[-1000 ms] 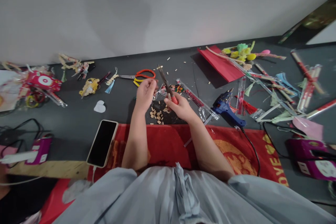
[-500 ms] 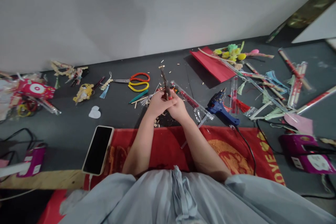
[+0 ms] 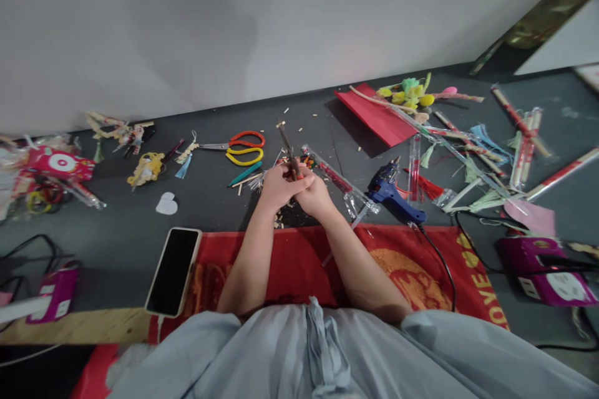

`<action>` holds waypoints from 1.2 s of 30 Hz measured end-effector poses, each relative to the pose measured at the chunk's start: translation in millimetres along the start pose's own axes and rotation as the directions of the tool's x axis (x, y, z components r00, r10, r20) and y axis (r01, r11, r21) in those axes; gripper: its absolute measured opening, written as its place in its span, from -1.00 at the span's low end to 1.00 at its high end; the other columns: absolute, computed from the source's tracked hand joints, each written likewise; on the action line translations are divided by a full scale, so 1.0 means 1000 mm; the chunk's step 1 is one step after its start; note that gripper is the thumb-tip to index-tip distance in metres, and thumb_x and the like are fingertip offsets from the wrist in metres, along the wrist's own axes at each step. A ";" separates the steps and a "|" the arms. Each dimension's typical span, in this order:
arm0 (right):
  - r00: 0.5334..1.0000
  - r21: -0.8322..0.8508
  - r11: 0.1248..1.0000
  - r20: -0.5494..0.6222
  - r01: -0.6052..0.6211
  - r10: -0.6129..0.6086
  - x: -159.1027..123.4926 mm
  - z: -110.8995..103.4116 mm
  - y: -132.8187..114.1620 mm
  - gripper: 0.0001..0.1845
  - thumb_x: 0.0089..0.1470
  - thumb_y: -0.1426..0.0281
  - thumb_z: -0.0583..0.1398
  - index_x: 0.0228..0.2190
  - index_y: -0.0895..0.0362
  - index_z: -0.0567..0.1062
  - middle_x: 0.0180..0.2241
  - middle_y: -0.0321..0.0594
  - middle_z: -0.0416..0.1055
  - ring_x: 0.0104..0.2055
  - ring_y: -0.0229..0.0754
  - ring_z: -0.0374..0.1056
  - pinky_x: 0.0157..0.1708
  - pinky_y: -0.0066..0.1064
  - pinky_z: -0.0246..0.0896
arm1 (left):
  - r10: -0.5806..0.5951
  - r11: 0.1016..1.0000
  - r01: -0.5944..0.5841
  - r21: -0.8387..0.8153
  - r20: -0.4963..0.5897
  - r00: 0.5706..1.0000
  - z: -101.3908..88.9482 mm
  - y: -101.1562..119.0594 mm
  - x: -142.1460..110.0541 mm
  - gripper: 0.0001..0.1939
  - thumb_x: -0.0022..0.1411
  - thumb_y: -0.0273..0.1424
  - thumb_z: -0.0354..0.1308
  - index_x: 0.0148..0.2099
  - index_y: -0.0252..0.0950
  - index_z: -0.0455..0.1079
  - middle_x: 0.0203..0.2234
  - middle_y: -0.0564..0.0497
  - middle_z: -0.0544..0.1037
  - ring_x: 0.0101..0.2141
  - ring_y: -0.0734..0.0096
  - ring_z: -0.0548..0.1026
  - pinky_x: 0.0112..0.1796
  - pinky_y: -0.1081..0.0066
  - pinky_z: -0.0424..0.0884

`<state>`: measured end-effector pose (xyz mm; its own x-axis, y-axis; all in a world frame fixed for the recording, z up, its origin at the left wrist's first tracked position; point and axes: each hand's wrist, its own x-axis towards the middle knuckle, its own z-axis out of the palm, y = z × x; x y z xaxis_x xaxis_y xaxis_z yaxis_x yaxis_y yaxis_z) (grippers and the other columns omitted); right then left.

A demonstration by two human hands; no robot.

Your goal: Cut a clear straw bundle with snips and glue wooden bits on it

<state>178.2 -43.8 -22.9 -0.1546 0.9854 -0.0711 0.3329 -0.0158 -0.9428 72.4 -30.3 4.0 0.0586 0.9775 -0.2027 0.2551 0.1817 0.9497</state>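
Both hands are closed together at the middle of the table. My left hand (image 3: 277, 187) and my right hand (image 3: 312, 193) wrap round the reddish lower end of a dark, narrow metal tool (image 3: 287, 144), whose exact kind I cannot make out. It points up and away, and a small pale bit of wood (image 3: 281, 124) shows at its tip. My thumbs overlap in front, hiding most of the handle. Under and beside the hands lie thin wooden sticks (image 3: 244, 180), a teal pen-like thing (image 3: 245, 173) and several small wood pieces.
Scissors (image 3: 238, 148) with red and yellow handles lie to the left. A blue glue gun (image 3: 390, 190) rests at the right, near a clear plastic sleeve (image 3: 337, 178) and red paper (image 3: 377, 115). A phone (image 3: 174, 271) lies partly on the red cloth (image 3: 299, 255).
The dark tool's tip has tilted a little to the left, and both hands have shifted slightly left with it. The whole view has moved a little.
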 end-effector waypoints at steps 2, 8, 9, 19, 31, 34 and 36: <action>1.000 -0.002 1.000 0.000 0.001 -0.001 0.000 0.000 0.001 -0.73 -0.02 0.28 0.05 -0.27 0.08 0.40 -0.27 -0.13 0.47 -0.20 -0.04 0.38 -0.19 -0.18 0.29 | 0.004 1.000 -0.004 0.007 -0.002 1.000 0.000 -0.001 0.000 -0.64 -0.18 -0.24 0.33 -0.31 -0.36 0.52 -0.45 -0.02 0.58 -0.42 0.42 0.48 -0.36 0.41 0.39; 1.000 -0.011 1.000 0.000 0.017 -0.017 0.001 0.000 0.003 -0.74 -0.04 0.31 0.04 -0.29 0.09 0.40 -0.30 -0.14 0.47 -0.20 -0.04 0.39 -0.18 -0.19 0.29 | 0.017 1.000 -0.017 0.017 -0.001 1.000 0.000 -0.001 0.000 -0.64 -0.17 -0.23 0.33 -0.30 -0.34 0.52 -0.41 -0.05 0.59 -0.35 0.33 0.52 -0.30 0.35 0.44; 1.000 -0.015 1.000 0.000 0.016 -0.016 0.001 0.000 0.003 -0.75 -0.04 0.31 0.04 -0.29 0.08 0.40 -0.31 -0.15 0.47 -0.21 -0.05 0.39 -0.19 -0.19 0.29 | 0.019 1.000 -0.019 0.017 -0.002 1.000 0.000 0.000 0.000 -0.64 -0.17 -0.24 0.33 -0.29 -0.34 0.52 -0.40 -0.05 0.59 -0.34 0.32 0.53 -0.30 0.34 0.45; 0.998 -0.044 0.999 0.059 -0.006 0.009 -0.001 -0.008 -0.010 -0.76 -0.06 0.23 0.10 -0.31 0.07 0.33 -0.39 -0.24 0.37 -0.36 -0.14 0.28 -0.26 -0.25 0.23 | 0.210 0.935 -0.205 -0.288 -0.013 0.978 -0.012 -0.016 0.010 -0.33 -0.10 0.03 0.27 -0.05 -0.33 0.35 -0.16 -0.19 0.56 -0.16 0.26 0.55 -0.15 0.31 0.44; 0.885 0.190 0.981 0.448 0.045 -0.127 -0.009 -0.011 -0.020 -0.73 0.00 0.18 0.15 -0.38 0.12 0.29 -0.39 -0.33 0.21 -0.33 -0.27 0.11 -0.21 -0.35 0.09 | 0.215 0.665 -0.364 -0.652 -0.300 0.929 -0.051 -0.018 0.004 -0.63 0.03 -0.10 0.25 -0.15 -0.19 0.44 -0.24 0.03 0.58 -0.17 0.43 0.55 -0.18 0.40 0.46; 0.877 0.163 0.985 0.465 0.050 -0.121 -0.009 -0.009 -0.019 -0.72 0.00 0.17 0.15 -0.37 0.14 0.30 -0.38 -0.32 0.21 -0.30 -0.26 0.12 -0.18 -0.33 0.08 | 0.220 0.642 -0.391 -0.659 -0.330 0.918 -0.051 -0.019 0.003 -0.64 0.01 -0.11 0.27 -0.18 -0.20 0.46 -0.26 0.03 0.59 -0.18 0.42 0.55 -0.20 0.42 0.45; 0.873 0.151 0.987 0.473 0.053 -0.119 -0.009 -0.008 -0.017 -0.72 0.01 0.18 0.15 -0.36 0.14 0.30 -0.37 -0.32 0.20 -0.30 -0.26 0.11 -0.17 -0.33 0.08 | 0.208 0.638 -0.387 -0.666 -0.335 0.919 -0.051 -0.019 0.003 -0.64 -0.01 -0.11 0.29 -0.20 -0.20 0.47 -0.27 0.04 0.59 -0.20 0.42 0.55 -0.20 0.42 0.45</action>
<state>181.7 -51.0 -3.8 -0.6147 0.7819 -0.1037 0.1797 0.0108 -0.9837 18.9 -25.7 -2.9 -0.2168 0.9719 0.0914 -0.5027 -0.1914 0.8430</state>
